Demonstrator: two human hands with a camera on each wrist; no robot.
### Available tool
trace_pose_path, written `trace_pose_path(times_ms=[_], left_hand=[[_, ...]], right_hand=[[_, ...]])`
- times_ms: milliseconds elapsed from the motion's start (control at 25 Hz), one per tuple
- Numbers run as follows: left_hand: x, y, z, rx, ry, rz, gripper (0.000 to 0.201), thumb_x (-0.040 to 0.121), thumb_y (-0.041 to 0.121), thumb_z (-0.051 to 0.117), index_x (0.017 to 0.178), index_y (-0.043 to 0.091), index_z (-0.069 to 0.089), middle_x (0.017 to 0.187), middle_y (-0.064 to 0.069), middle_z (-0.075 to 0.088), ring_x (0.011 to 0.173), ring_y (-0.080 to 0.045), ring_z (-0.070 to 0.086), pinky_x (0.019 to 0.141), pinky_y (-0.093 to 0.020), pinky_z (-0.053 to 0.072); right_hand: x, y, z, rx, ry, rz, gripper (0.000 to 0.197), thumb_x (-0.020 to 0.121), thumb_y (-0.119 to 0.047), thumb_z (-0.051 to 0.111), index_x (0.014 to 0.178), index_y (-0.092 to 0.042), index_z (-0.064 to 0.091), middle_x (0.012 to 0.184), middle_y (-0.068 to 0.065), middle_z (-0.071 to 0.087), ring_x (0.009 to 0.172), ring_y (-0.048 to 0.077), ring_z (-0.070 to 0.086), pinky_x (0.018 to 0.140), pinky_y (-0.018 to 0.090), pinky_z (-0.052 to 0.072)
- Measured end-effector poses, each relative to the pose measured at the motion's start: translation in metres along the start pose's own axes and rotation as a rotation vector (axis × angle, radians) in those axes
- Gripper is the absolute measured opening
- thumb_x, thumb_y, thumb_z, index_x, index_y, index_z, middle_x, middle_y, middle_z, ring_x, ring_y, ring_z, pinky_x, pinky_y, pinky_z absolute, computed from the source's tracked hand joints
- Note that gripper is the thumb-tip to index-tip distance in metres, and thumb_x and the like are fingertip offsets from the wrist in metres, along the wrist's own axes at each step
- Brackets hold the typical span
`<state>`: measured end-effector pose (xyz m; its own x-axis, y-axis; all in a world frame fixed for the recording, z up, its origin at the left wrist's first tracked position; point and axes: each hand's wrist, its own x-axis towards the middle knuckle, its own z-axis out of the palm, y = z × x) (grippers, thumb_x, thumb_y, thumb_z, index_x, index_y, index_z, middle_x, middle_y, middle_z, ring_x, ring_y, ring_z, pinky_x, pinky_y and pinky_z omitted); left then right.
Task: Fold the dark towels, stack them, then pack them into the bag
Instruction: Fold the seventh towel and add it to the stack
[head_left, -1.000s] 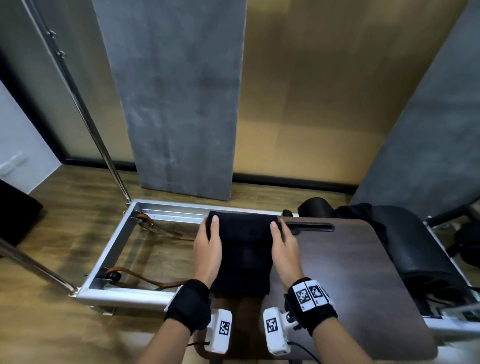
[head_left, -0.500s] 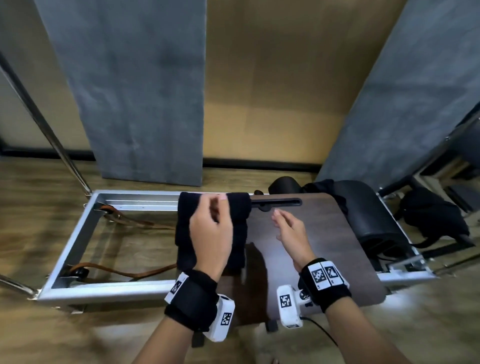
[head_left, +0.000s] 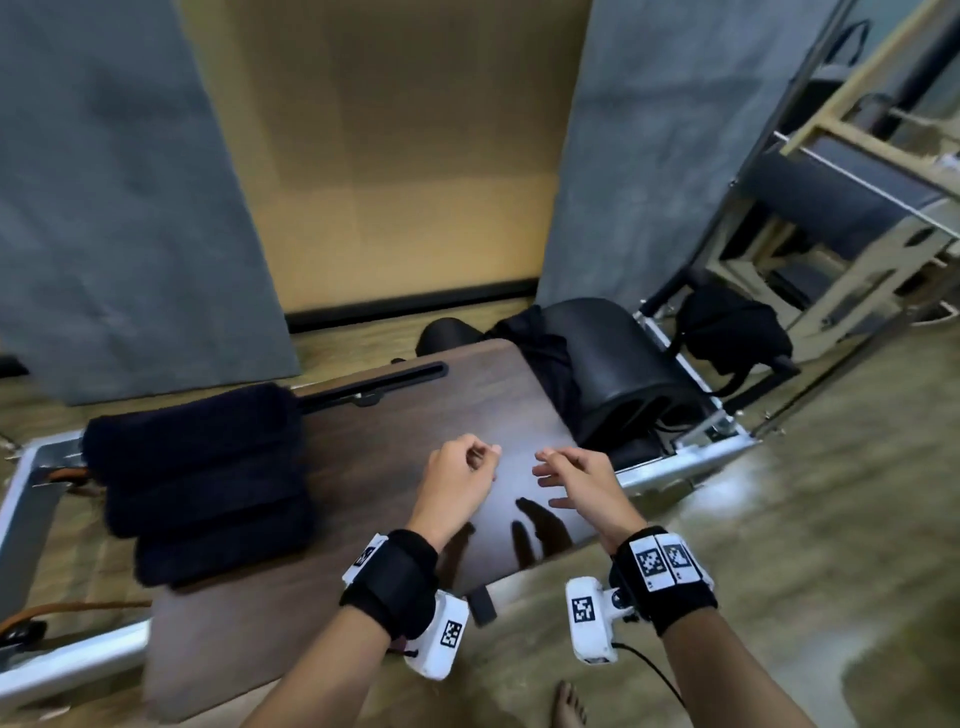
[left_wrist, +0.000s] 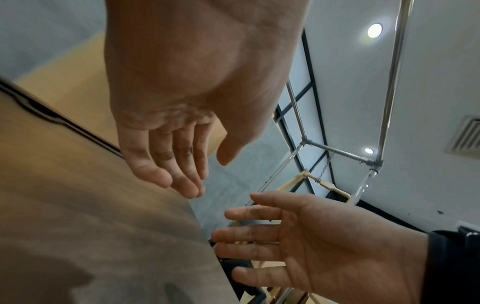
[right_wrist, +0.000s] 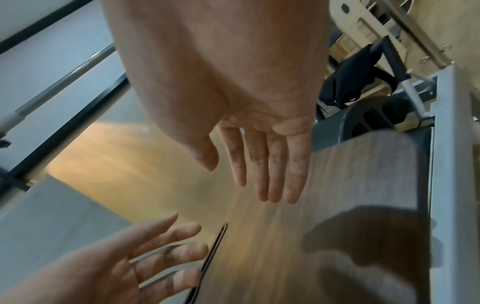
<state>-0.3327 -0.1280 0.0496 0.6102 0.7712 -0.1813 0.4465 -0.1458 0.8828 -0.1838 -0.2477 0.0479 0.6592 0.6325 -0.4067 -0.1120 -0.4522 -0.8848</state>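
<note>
towels (head_left: 200, 480): dark, folded, stacked on table (head_left: 363, 457) | left hand (head_left: 457, 480), right hand (head_left: 579, 480): empty, fingers relaxed

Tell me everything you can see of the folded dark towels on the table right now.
The dark towels look black and plush, like terry cloth. They lie folded in an overlapping pile showing three soft stepped bands, the lowest nearest the person. The pile rests on the left part of the brown wood-look table, its far-left corner reaching over the metal frame. Neither hand touches it: the left hand and right hand are over bare table to its right.
</note>
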Motion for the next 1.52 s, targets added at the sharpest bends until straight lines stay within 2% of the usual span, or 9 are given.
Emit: trace_pose_path(times_ms=[200,360,640,760,840,1080,1320,1440,1520], left_hand=[[0.02,0.055,0.11,0.09,-0.107,0.001,0.028,0.104,0.032,0.061,0.086,0.013,0.071,0.078,-0.003,0.077,0.082,-0.024,0.073,0.086,-0.044,0.059],[0.038,0.095,0.191,0.116,-0.149,-0.053,0.026,0.104,0.035,0.061,0.089,0.016,0.071,0.081,-0.007,0.076,0.08,-0.023,0.073,0.084,-0.048,0.059],[0.086,0.117,0.245,0.103,-0.021,-0.191,0.025,0.103,0.039,0.062,0.089,0.021,0.069,0.084,-0.008,0.076,0.085,-0.027,0.073,0.087,-0.053,0.06],[0.121,0.117,0.251,0.059,0.034,-0.229,0.021,0.102,0.04,0.063,0.09,0.024,0.069,0.083,-0.005,0.074,0.086,-0.025,0.073,0.087,-0.052,0.06],[0.149,0.117,0.255,0.021,0.052,-0.242,0.017,0.102,0.038,0.063,0.094,0.024,0.07,0.085,-0.005,0.074,0.089,-0.024,0.072,0.089,-0.051,0.06],[0.271,0.109,0.26,-0.078,0.154,-0.326,0.014,0.101,0.039,0.065,0.104,0.025,0.068,0.089,0.005,0.071,0.093,-0.019,0.07,0.084,-0.048,0.061],[0.368,0.075,0.259,-0.124,0.217,-0.454,0.019,0.104,0.034,0.063,0.116,0.021,0.068,0.098,0.012,0.069,0.097,-0.01,0.067,0.093,-0.034,0.055],[0.405,0.058,0.26,-0.15,0.272,-0.484,0.018,0.104,0.031,0.063,0.115,0.018,0.07,0.1,0.009,0.069,0.096,-0.011,0.068,0.092,-0.034,0.056],[0.418,0.052,0.262,-0.164,0.291,-0.492,0.016,0.103,0.029,0.063,0.112,0.019,0.071,0.099,0.009,0.069,0.096,-0.012,0.069,0.093,-0.035,0.057]], right_hand=[[0.035,0.032,-0.111,0.084,0.025,0.03,0.021,0.102,-0.024,0.063,0.104,-0.007,0.075,0.102,0.019,0.077,0.086,0.022,0.071,0.071,0.034,0.051],[0.068,0.061,-0.193,0.092,0.023,0.09,0.019,0.101,-0.03,0.064,0.097,-0.016,0.075,0.093,0.01,0.08,0.076,0.017,0.072,0.06,0.025,0.047],[0.138,0.08,-0.261,0.088,-0.014,0.155,0.016,0.101,-0.025,0.063,0.096,-0.014,0.073,0.094,0.017,0.078,0.068,0.02,0.071,0.058,0.025,0.043],[0.18,0.073,-0.264,-0.002,-0.081,0.175,0.019,0.103,-0.024,0.061,0.103,-0.009,0.072,0.089,0.015,0.077,0.071,0.023,0.072,0.053,0.022,0.044],[0.212,0.066,-0.263,-0.05,-0.121,0.186,0.02,0.103,-0.024,0.061,0.106,-0.008,0.072,0.089,0.014,0.077,0.073,0.025,0.071,0.06,0.028,0.048],[0.356,0.03,-0.237,-0.266,-0.24,0.197,0.012,0.104,-0.023,0.057,0.106,-0.017,0.068,0.107,0.011,0.074,0.072,0.022,0.069,0.066,0.033,0.054],[0.481,0.016,-0.179,-0.41,-0.349,0.257,0.026,0.101,-0.011,0.056,0.124,-0.014,0.07,0.093,0.004,0.067,0.083,0.02,0.064,0.083,0.049,0.061],[0.531,0.013,-0.151,-0.474,-0.39,0.246,0.033,0.099,-0.01,0.059,0.131,-0.015,0.067,0.124,0.008,0.065,0.098,0.02,0.061,0.082,0.05,0.063],[0.554,0.015,-0.139,-0.51,-0.396,0.226,0.039,0.098,-0.009,0.061,0.137,-0.014,0.064,0.153,0.0,0.046,0.115,0.02,0.056,0.083,0.043,0.059]])
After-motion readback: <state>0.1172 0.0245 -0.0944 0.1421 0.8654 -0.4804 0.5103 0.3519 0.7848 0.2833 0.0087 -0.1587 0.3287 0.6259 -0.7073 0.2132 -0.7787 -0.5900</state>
